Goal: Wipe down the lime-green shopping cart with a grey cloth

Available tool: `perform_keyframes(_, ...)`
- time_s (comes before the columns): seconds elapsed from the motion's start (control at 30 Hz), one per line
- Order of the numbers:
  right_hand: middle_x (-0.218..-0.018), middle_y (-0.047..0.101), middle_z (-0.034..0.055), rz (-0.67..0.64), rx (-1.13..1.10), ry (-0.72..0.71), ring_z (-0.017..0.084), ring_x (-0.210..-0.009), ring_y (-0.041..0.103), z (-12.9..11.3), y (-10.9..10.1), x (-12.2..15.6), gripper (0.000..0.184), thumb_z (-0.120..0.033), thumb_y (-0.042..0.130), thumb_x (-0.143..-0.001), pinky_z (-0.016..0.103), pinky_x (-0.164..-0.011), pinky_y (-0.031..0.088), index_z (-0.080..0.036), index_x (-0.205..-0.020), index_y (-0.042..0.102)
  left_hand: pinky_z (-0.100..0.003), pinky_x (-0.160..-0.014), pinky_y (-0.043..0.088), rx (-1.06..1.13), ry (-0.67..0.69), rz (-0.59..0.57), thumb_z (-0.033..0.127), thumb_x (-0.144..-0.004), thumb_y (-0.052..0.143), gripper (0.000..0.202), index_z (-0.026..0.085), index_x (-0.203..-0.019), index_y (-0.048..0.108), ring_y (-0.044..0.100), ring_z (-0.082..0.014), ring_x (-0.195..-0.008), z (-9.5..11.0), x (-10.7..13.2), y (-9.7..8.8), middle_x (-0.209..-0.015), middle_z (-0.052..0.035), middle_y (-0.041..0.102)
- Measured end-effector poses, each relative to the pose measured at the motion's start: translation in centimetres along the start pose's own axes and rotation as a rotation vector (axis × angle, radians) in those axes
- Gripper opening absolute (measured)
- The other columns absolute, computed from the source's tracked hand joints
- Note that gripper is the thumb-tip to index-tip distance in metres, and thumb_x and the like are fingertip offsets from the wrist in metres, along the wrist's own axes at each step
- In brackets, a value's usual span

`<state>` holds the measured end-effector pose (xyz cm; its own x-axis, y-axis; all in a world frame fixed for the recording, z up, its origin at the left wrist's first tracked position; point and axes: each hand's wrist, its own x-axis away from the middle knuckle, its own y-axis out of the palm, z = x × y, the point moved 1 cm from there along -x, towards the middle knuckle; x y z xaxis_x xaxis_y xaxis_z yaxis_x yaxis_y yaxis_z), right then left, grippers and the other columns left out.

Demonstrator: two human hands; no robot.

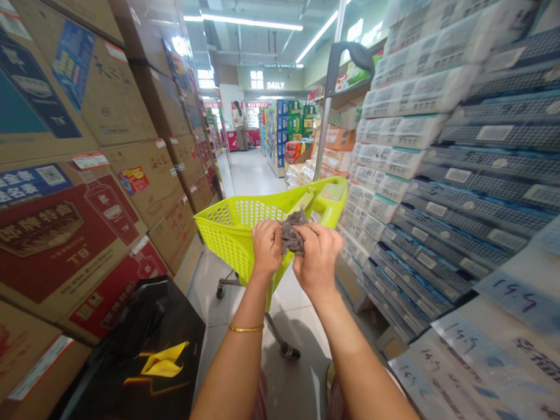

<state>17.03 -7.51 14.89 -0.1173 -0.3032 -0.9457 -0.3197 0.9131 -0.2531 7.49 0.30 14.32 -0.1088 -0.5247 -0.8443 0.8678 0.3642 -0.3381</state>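
Note:
A crumpled grey-brown cloth (292, 232) is bunched between my two hands in front of me. My left hand (267, 249) is closed on its left side, and my right hand (319, 254) grips it from the right with bent fingers. Just beyond the hands stands a lime-green plastic shopping cart (224, 232) with perforated basket walls and dark wheels. Part of its near wall and rim is hidden behind my hands and the cloth. A grey metal pole with a dark curved handle (349, 59) rises behind the cart's right end.
Stacked cardboard cartons (35, 238) line the left side, with a black bag (141, 364) bearing a yellow mark below them. Packaged goods (446, 197) are piled high on the right. Farther along the aisle, a person (239, 123) stands near displays of boxes (278, 133).

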Motion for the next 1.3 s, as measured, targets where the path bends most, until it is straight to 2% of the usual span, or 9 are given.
perform_keyframes(0.3,-0.099,0.055,0.0065,0.088,-0.145,0.257,0.022,-0.098,0.049,4.5,-1.2,-1.4,0.031,-0.017,0.044,-0.074,0.04,-0.087,0.036,-0.021,-0.104,0.051,-0.031,-0.072,0.037,0.062,-0.069,0.039,0.04,-0.091,0.033,0.039,0.02,-0.064,0.053,0.053,-0.0167,-0.072,-0.6,-0.4,-0.9,-0.069,-0.0023,0.059)
perform_keyframes(0.37,-0.101,0.055,0.0068,0.055,-0.178,0.204,0.022,-0.1,0.048,3.6,-0.9,-1.2,0.031,-0.016,0.044,-0.075,0.039,-0.088,0.036,-0.02,-0.105,0.05,-0.031,-0.072,0.037,0.061,-0.064,0.06,0.04,-0.091,0.032,0.04,0.02,-0.063,0.053,0.053,-0.0165,-0.071,-1.2,-0.4,-1.2,-0.068,-0.0021,0.058)
perform_keyframes(0.47,-0.104,0.056,0.0072,-0.049,-0.178,0.036,0.021,-0.101,0.047,0.2,-0.3,-0.9,0.034,-0.012,0.043,-0.075,0.038,-0.09,0.034,-0.02,-0.106,0.052,-0.031,-0.071,0.037,0.051,-0.054,0.077,0.04,-0.091,0.03,0.041,0.02,-0.063,0.052,0.052,-0.0168,-0.071,-2.1,-0.5,-1.4,-0.068,-0.0023,0.058)
perform_keyframes(0.57,-0.105,0.059,0.0062,-0.098,-0.116,-0.043,0.021,-0.097,0.045,-2.7,0.3,-0.4,0.036,-0.007,0.044,-0.074,0.036,-0.086,0.033,-0.021,-0.105,0.056,-0.031,-0.07,0.037,0.028,-0.025,0.061,0.044,-0.089,0.034,0.039,0.02,-0.063,0.052,0.05,-0.0172,-0.069,-2.9,-0.7,-1.4,-0.066,-0.002,0.056)
perform_keyframes(0.63,-0.104,0.061,0.0053,-0.102,-0.094,-0.069,0.021,-0.095,0.044,-3.4,0.7,-0.3,0.037,-0.006,0.045,-0.074,0.036,-0.084,0.033,-0.022,-0.104,0.058,-0.031,-0.069,0.037,0.031,-0.017,0.047,0.045,-0.087,0.036,0.038,0.02,-0.063,0.052,0.05,-0.0171,-0.068,-3.2,-0.8,-1.4,-0.064,-0.0015,0.054)
perform_keyframes(0.8,-0.104,0.058,0.007,-0.088,-0.164,-0.008,0.021,-0.099,0.047,-1.3,0.4,-0.9,0.036,-0.009,0.044,-0.073,0.037,-0.088,0.033,-0.02,-0.105,0.054,-0.03,-0.069,0.037,0.092,-0.044,0.033,0.043,-0.089,0.032,0.041,0.02,-0.061,0.051,0.051,-0.0163,-0.068,-2.9,-1.1,-1.8,-0.065,-0.0016,0.056)
perform_keyframes(1.03,-0.099,0.057,0.0068,-0.076,-0.288,0.262,0.022,-0.097,0.05,3.3,0.0,-2.1,0.023,-0.021,0.047,-0.078,0.039,-0.085,0.039,-0.02,-0.101,0.051,-0.03,-0.073,0.04,0.122,-0.077,0.0,0.041,-0.09,0.035,0.04,0.02,-0.063,0.054,0.053,-0.0163,-0.072,-3.2,-0.9,-3.1,-0.067,-0.0015,0.057)
perform_keyframes(1.17,-0.099,0.056,0.0066,-0.109,-0.334,0.226,0.022,-0.097,0.049,2.6,0.0,-2.0,0.024,-0.021,0.047,-0.078,0.039,-0.086,0.039,-0.021,-0.102,0.05,-0.032,-0.078,0.041,-0.006,-0.078,-0.071,0.037,-0.093,0.027,0.043,0.019,-0.069,0.057,0.055,-0.0175,-0.078,-2.6,-1.0,-4.6,-0.074,-0.0039,0.06)
perform_keyframes(1.3,-0.099,0.057,0.0073,-0.126,-0.306,0.106,0.022,-0.096,0.049,0.1,-0.2,-1.9,0.025,-0.018,0.046,-0.078,0.039,-0.086,0.038,-0.02,-0.102,0.05,-0.036,-0.088,0.039,-0.11,0.002,-0.086,0.033,-0.094,0.028,0.037,0.018,-0.082,0.06,0.055,-0.0192,-0.092,0.5,-1.0,-5.5,-0.091,-0.0071,0.064)
